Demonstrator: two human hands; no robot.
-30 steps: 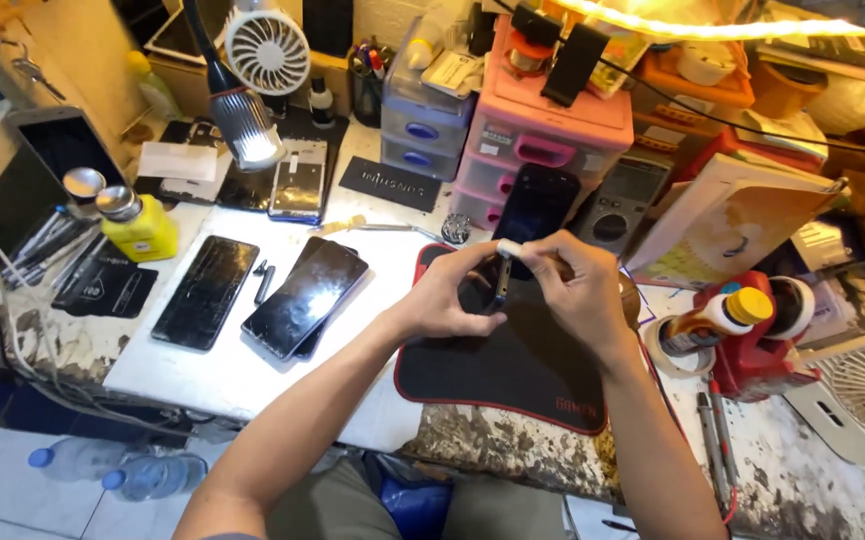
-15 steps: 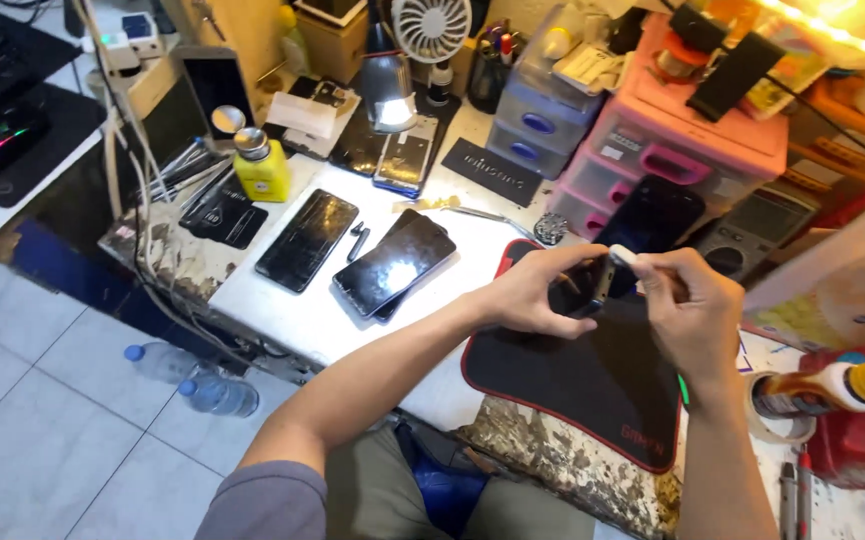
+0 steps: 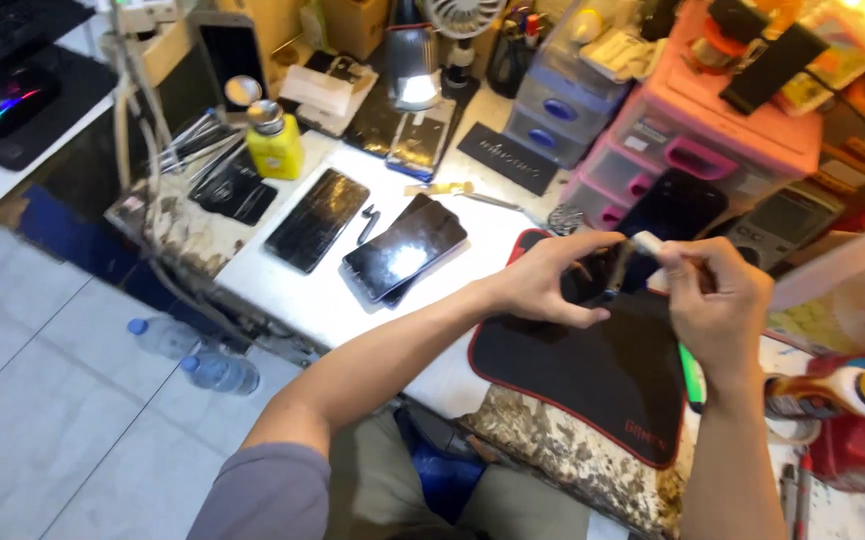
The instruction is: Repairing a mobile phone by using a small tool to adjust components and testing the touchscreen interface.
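Holding dark phone (image 3: 607, 280) on edge above black mat (image 3: 592, 370): left hand (image 3: 542, 280) pinched on its near side, right hand (image 3: 717, 300) closed round a small white tool (image 3: 647, 243) at its top edge. Mid-job; other phones (image 3: 404, 250) lying flat alongside, untouched.

Right hand (image 3: 717, 300) now holds white piece (image 3: 646, 243).

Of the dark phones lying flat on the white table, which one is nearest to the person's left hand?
The glossy phone lying nearest the left hand. The other flat phone lies farther left, toward the yellow bottle.
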